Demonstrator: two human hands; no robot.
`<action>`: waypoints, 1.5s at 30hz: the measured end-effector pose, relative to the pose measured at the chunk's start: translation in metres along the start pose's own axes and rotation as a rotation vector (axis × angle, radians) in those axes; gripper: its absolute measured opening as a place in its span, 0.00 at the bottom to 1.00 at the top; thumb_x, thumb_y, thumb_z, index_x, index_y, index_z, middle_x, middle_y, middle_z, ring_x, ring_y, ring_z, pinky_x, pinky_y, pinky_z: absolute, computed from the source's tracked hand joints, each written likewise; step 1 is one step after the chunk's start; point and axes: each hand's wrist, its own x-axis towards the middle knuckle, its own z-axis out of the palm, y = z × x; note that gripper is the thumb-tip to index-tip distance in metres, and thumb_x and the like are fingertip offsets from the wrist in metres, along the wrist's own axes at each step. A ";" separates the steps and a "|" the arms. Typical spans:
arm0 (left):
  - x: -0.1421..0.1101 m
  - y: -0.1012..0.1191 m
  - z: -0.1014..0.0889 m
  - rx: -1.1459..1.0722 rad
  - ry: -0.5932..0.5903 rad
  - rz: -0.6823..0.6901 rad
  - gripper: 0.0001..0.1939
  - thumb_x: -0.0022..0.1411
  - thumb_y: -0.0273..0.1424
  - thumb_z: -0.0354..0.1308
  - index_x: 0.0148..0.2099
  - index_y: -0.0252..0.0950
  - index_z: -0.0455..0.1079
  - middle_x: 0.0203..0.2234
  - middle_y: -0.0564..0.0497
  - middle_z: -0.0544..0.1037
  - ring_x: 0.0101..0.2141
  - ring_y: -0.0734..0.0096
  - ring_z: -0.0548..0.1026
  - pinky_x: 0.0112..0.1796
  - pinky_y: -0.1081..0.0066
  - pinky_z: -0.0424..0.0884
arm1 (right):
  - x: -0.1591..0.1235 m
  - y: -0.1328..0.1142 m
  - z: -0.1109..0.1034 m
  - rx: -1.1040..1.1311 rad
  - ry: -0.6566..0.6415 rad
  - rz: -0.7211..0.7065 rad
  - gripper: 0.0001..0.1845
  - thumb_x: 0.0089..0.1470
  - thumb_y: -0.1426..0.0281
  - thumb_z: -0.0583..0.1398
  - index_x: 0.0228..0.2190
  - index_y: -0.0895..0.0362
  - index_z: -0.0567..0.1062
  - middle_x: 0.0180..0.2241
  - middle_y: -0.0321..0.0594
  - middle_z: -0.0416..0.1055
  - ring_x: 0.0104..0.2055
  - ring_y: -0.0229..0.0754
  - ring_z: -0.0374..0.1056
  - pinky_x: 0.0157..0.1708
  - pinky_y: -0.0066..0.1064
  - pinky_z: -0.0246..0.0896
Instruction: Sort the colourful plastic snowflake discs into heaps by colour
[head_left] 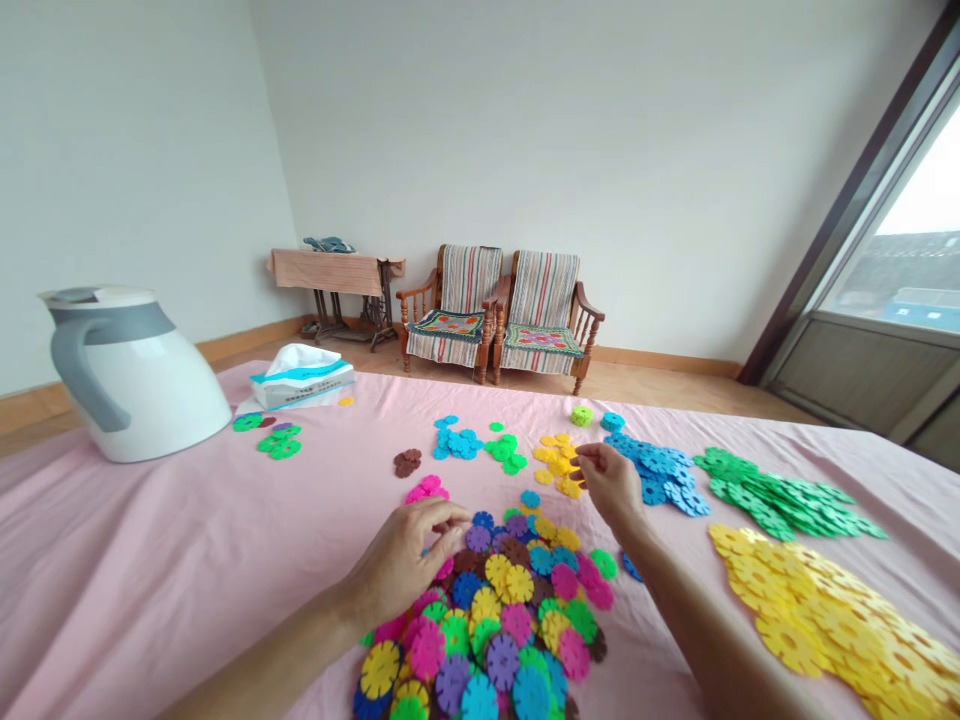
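At six o'clock in the view, the mixed pile of flower-shaped discs (501, 660) lies spread on the pink cloth (187, 540). Taking that pile as the dial's centre, the left hand (405, 550) is at ten to eleven o'clock, fingers curled over its edge; whether they pinch a disc, I cannot tell. The right hand (611, 485) is at one o'clock, thumb and fingers drawn close beside the small yellow cluster (555, 460); a grip on any disc cannot be made out. The step in hand looks like handling single discs between pile and cluster. The next move seems to call for a light fingertip pinch that leaves overlapping neighbours undisturbed. Farther out, the blue heap (652, 465) sits at two o'clock, the large yellow heap (840, 620) at three, and the jug (172, 370) at ten.
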 end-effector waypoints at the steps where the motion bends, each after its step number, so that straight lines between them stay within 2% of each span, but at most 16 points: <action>1: 0.000 -0.001 0.000 0.010 0.002 0.000 0.10 0.61 0.29 0.50 0.41 0.36 0.72 0.33 0.50 0.77 0.35 0.70 0.73 0.39 0.70 0.68 | -0.003 -0.003 0.002 0.004 -0.029 -0.014 0.09 0.45 0.69 0.55 0.30 0.59 0.69 0.26 0.42 0.74 0.23 0.40 0.72 0.21 0.27 0.65; 5: 0.000 -0.003 0.001 0.032 -0.007 0.009 0.10 0.61 0.29 0.51 0.40 0.37 0.72 0.33 0.50 0.76 0.35 0.69 0.72 0.39 0.70 0.68 | -0.018 -0.018 0.013 -0.028 -0.215 -0.103 0.08 0.47 0.69 0.54 0.28 0.60 0.70 0.23 0.38 0.73 0.21 0.37 0.69 0.22 0.27 0.63; 10: 0.000 -0.006 0.001 0.026 -0.039 0.003 0.09 0.61 0.28 0.51 0.40 0.38 0.73 0.34 0.50 0.76 0.36 0.69 0.72 0.39 0.70 0.68 | -0.038 -0.036 0.023 -0.216 -0.412 -0.326 0.07 0.47 0.72 0.54 0.24 0.59 0.73 0.21 0.36 0.71 0.23 0.35 0.66 0.24 0.25 0.59; 18: -0.002 -0.008 0.002 0.080 -0.086 0.019 0.11 0.59 0.25 0.51 0.41 0.40 0.73 0.37 0.50 0.76 0.40 0.67 0.72 0.43 0.67 0.67 | -0.058 -0.047 0.026 -0.414 -0.564 -0.512 0.08 0.45 0.75 0.59 0.31 0.57 0.75 0.31 0.40 0.70 0.37 0.40 0.65 0.38 0.31 0.59; 23: -0.004 -0.006 0.002 0.103 -0.152 0.064 0.18 0.58 0.25 0.52 0.51 0.41 0.68 0.44 0.49 0.75 0.46 0.65 0.69 0.50 0.62 0.62 | -0.058 -0.044 0.024 -0.465 -0.580 -0.504 0.09 0.44 0.76 0.59 0.31 0.57 0.74 0.31 0.40 0.69 0.37 0.40 0.64 0.38 0.30 0.58; 27: -0.004 0.001 -0.002 0.133 -0.231 0.111 0.19 0.60 0.29 0.52 0.53 0.45 0.66 0.49 0.49 0.71 0.50 0.63 0.66 0.53 0.58 0.59 | -0.056 -0.039 0.026 -0.454 -0.566 -0.500 0.10 0.43 0.77 0.59 0.32 0.57 0.74 0.31 0.39 0.68 0.36 0.39 0.63 0.37 0.30 0.57; 38: -0.003 0.007 -0.006 0.086 -0.267 0.120 0.15 0.60 0.30 0.52 0.50 0.43 0.69 0.46 0.48 0.72 0.47 0.64 0.67 0.51 0.62 0.61 | -0.050 -0.031 0.027 -0.449 -0.533 -0.489 0.12 0.42 0.80 0.55 0.30 0.58 0.73 0.30 0.39 0.70 0.36 0.39 0.64 0.37 0.29 0.57; 45: -0.003 0.007 -0.005 -0.002 -0.243 0.084 0.11 0.58 0.25 0.53 0.42 0.39 0.72 0.43 0.48 0.72 0.45 0.68 0.68 0.49 0.67 0.63 | -0.049 -0.020 0.035 -0.428 -0.400 -0.483 0.05 0.49 0.74 0.55 0.28 0.58 0.72 0.27 0.37 0.68 0.32 0.38 0.63 0.35 0.29 0.56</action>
